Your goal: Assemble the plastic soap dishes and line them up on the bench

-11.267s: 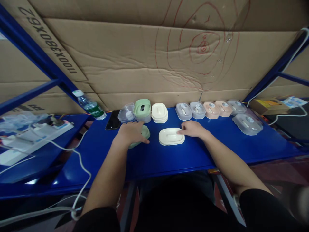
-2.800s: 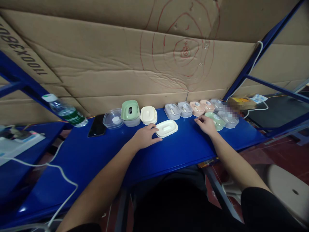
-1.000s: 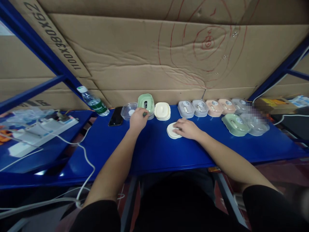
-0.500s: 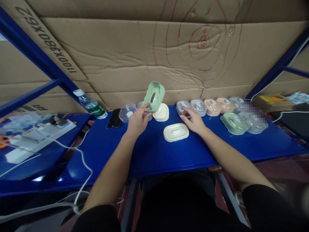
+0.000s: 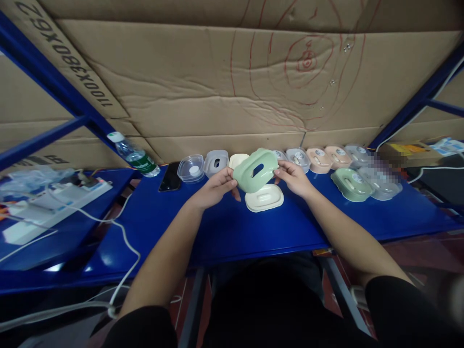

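Head view, both hands (left point(image 5: 213, 187), right point(image 5: 294, 176)) holding green lid point(image 5: 255, 170), above cream tray point(image 5: 264, 197)

A clear plastic water bottle with a green label point(image 5: 132, 154) is seen at left of centre, a flat black phone point(image 5: 170, 177) lies beside it, and creased brown cardboard sheeting point(image 5: 203, 87) fills the upper frame

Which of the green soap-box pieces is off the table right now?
The green lid with the slot in its top, held between the left hand and right hand above the cream tray. The other green box rests on the table, far right.
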A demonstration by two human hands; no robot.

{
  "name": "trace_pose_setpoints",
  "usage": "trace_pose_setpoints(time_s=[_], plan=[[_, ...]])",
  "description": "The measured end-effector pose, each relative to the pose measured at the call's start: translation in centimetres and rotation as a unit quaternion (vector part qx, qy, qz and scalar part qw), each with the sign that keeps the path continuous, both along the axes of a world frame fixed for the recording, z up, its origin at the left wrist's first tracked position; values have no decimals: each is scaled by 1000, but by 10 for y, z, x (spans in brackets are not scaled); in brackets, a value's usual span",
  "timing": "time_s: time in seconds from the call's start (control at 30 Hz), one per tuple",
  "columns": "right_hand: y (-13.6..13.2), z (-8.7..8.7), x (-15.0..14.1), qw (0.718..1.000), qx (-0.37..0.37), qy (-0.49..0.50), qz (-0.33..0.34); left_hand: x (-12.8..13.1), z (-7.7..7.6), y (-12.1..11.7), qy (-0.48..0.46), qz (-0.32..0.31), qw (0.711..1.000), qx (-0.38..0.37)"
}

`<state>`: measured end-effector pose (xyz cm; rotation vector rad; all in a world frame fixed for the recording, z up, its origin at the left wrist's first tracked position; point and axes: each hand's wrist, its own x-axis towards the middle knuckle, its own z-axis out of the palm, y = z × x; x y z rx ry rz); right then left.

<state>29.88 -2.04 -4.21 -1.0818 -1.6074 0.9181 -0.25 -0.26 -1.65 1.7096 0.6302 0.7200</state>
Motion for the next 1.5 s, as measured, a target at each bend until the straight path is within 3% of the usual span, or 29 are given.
trace_pose_setpoints(time_s=[0.2,0.43,0.57,0.73,0.9,1.03,1.2,1.33,1.5], plan=[[-3,10,1,997,-56,44,-27,-10,-7,7,10,-22,999,-44],[-2,12,16,978,-171,17,120,-9,-14,16,37,30,997,-52],[1,10,19,972,-206,-5,116,-2,-20,22,118,63,991,-15],[3,10,22,962,-249,-49,103,10,-23,14,139,2,989,-57],[4,9,24,951,-276,-63,123,16,-19,1,96,-13,992,-75],[6,7,28,954,-267,-58,124,19,-25,3,83,53,994,-49],[6,10,33,953,-275,-76,106,32,-48,12,51,150,986,-57],[6,10,37,940,-299,-125,105,40,-61,11,66,167,983,27],[8,3,41,920,-320,-184,131,42,-63,8,139,182,959,165]])
